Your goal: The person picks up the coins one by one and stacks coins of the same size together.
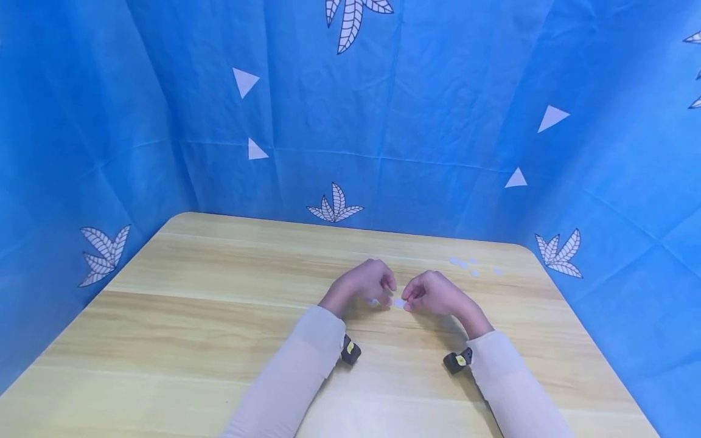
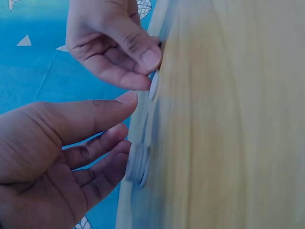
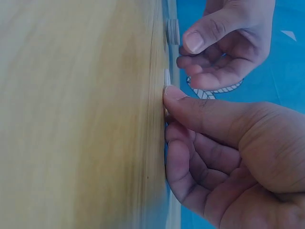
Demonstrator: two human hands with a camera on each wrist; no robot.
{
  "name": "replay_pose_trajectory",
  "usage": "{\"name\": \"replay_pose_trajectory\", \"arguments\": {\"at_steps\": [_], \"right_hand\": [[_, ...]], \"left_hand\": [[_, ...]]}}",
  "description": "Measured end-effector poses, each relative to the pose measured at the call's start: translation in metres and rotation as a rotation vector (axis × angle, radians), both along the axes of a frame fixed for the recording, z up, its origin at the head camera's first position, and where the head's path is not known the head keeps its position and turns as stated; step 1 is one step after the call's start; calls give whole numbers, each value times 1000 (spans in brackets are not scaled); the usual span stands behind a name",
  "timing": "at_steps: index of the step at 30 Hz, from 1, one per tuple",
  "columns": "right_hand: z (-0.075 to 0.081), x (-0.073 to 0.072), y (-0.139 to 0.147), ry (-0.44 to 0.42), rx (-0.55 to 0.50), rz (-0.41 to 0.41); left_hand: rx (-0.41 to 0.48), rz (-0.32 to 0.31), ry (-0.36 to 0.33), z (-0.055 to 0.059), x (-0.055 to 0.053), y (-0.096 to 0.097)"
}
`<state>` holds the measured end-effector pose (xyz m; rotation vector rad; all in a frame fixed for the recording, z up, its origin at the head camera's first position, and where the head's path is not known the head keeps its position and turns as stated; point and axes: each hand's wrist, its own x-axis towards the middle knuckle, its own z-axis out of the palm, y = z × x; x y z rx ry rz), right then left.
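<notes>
Head view, hands: left hand (image 1: 366, 283) and right hand (image 1: 432, 292) face each other, low over the pale wood-grain bench (image 1: 181, 340).
Head view, disc: small flat white disc (image 1: 399, 303) lies between them, at the right fingertips.
Head view, spares: loose white round discs (image 1: 462, 264) scattered beyond the right hand, well apart.
Left wrist view, stack: neat-ish stack of thin white discs (image 2: 137, 164) on the bench, just beside the left fingers; contact unclear.
Left wrist view, left fingers: spread, thumb clear, gripping nothing.
Right wrist view, right fingers: thumb and index pinch the single disc at its edge, close to the bench.
Handling: I'd keep the pinch light and the disc level, lift clear of the stack's side, steady the stack with the left fingertips, no sideways push.
</notes>
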<state>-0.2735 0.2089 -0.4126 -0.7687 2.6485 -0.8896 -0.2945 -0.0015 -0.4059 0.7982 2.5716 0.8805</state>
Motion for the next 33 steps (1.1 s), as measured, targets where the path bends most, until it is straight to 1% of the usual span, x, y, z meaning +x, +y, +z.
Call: {"name": "replay_pose_trajectory", "arguments": {"at_steps": [5, 10, 13, 17, 22, 29, 33], "right_hand": [[3, 0, 3, -3, 5, 15], [3, -2, 7, -10, 6, 31], [3, -4, 9, -28, -1, 44], [4, -5, 13, -51, -10, 56], [4, -7, 17, -83, -31, 66], [3, -8, 25, -144, -90, 72], [3, -10, 29, -162, -92, 58]], "left_hand": [[-13, 13, -24, -3, 1, 8], [-26, 18, -34, -4, 2, 14], [-38, 36, -41, -5, 2, 16], [-41, 59, -50, -8, 2, 17], [-34, 74, -47, -8, 2, 16], [-3, 66, -72, -5, 5, 15], [2, 81, -81, -5, 6, 15]]}}
